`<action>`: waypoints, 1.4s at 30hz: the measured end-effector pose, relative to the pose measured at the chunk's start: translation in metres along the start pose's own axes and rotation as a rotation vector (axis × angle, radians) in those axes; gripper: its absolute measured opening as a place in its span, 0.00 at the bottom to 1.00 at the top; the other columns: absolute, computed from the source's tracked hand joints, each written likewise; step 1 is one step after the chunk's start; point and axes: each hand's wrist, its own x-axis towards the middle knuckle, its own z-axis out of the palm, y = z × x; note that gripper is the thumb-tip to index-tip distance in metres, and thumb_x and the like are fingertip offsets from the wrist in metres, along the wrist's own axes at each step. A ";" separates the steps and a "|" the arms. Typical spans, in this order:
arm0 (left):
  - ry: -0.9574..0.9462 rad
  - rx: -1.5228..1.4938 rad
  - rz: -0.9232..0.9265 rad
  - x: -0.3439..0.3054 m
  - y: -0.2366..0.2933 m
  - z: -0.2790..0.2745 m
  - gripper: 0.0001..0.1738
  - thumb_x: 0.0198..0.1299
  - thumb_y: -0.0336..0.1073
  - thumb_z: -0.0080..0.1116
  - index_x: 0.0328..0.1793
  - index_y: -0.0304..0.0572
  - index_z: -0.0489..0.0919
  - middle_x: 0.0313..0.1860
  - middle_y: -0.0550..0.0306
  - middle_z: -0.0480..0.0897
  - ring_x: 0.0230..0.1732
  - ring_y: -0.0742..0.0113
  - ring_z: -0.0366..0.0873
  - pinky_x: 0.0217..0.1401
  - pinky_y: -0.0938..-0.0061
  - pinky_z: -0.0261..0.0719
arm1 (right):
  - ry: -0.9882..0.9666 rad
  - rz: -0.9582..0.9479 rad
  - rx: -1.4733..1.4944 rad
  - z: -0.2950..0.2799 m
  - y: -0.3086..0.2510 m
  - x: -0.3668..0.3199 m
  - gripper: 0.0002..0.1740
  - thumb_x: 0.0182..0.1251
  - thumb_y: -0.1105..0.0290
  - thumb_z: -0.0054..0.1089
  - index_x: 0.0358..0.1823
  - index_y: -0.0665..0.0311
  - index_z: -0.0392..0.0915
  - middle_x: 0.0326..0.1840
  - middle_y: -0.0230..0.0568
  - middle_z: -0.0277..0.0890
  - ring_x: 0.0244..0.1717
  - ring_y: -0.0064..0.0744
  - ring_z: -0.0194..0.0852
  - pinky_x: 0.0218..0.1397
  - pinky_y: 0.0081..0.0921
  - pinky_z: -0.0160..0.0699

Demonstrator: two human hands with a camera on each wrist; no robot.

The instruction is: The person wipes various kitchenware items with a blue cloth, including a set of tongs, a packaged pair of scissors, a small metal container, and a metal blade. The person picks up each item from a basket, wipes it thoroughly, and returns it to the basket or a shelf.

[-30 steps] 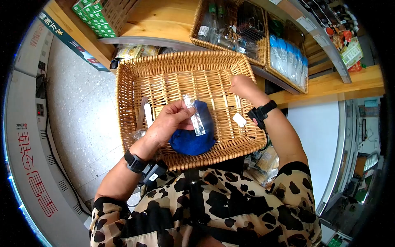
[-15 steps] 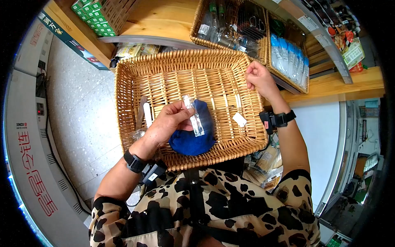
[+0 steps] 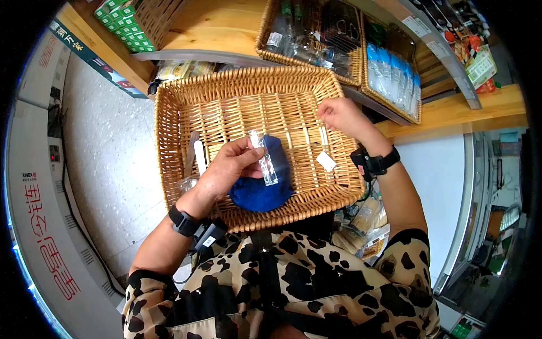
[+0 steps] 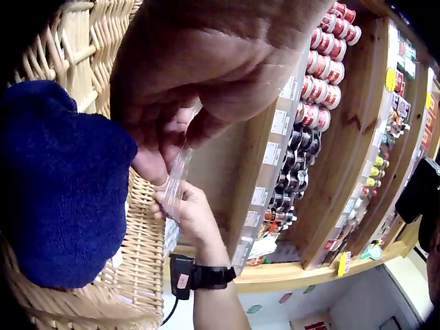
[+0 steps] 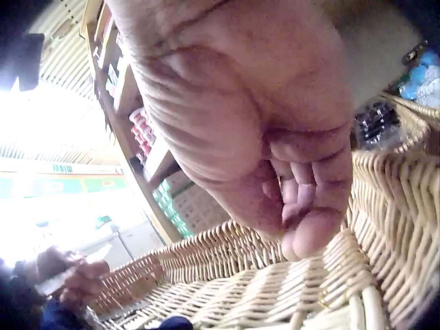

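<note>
My left hand (image 3: pixel 226 168) pinches a slim clear plastic packet (image 3: pixel 270 171) between thumb and fingers, over a dark blue cloth (image 3: pixel 259 195). Under both hands is a large wicker basket (image 3: pixel 243 78); the cloth lies in its near part. In the left wrist view the packet (image 4: pixel 177 184) hangs from the fingertips, beside the towel-like cloth (image 4: pixel 65 185). My right hand (image 3: pixel 345 117) hovers over the basket's far right corner. Its fingers are curled with the thumb tip against them, and nothing shows in its grasp in the right wrist view.
A white tag (image 3: pixel 326 161) lies on the right of the basket floor. White flat sticks (image 3: pixel 200 157) rest at its left. Beyond the rim, smaller baskets hold blue-topped packets (image 3: pixel 389 73) and dark packaged goods. Green-and-white boxes (image 3: pixel 127 25) stand on the wooden shelf.
My right hand moved right to the basket's rim, its fingers loosening a little, then came back left over the basket. The left hand and its packet have stayed almost still.
</note>
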 end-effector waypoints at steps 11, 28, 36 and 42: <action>-0.010 -0.014 -0.008 0.002 -0.003 -0.005 0.09 0.68 0.37 0.50 0.48 0.41 0.76 0.37 0.63 0.80 0.38 0.74 0.79 0.44 0.76 0.81 | -0.094 -0.156 -0.568 0.040 0.039 0.031 0.05 0.54 0.75 0.57 0.27 0.70 0.74 0.27 0.47 0.73 0.31 0.46 0.73 0.38 0.39 0.72; -0.007 -0.031 -0.004 0.000 -0.002 -0.005 0.09 0.68 0.36 0.50 0.47 0.41 0.76 0.38 0.62 0.81 0.38 0.74 0.79 0.43 0.76 0.80 | 0.115 -0.142 -0.312 0.020 0.036 0.023 0.07 0.49 0.76 0.56 0.21 0.67 0.67 0.18 0.45 0.66 0.21 0.39 0.66 0.27 0.35 0.67; -0.022 -0.012 -0.020 0.004 -0.007 -0.008 0.09 0.68 0.37 0.50 0.47 0.41 0.76 0.38 0.63 0.80 0.38 0.74 0.79 0.43 0.76 0.80 | 0.278 -0.134 -0.130 -0.003 0.022 -0.004 0.08 0.49 0.76 0.59 0.23 0.67 0.68 0.18 0.40 0.68 0.20 0.28 0.66 0.26 0.28 0.67; -0.016 0.004 -0.025 0.003 -0.003 -0.007 0.09 0.68 0.37 0.50 0.48 0.42 0.76 0.39 0.63 0.80 0.39 0.75 0.78 0.44 0.76 0.80 | 0.337 -0.157 -0.007 -0.012 0.017 -0.012 0.05 0.54 0.78 0.56 0.27 0.67 0.69 0.19 0.34 0.68 0.22 0.19 0.64 0.27 0.22 0.66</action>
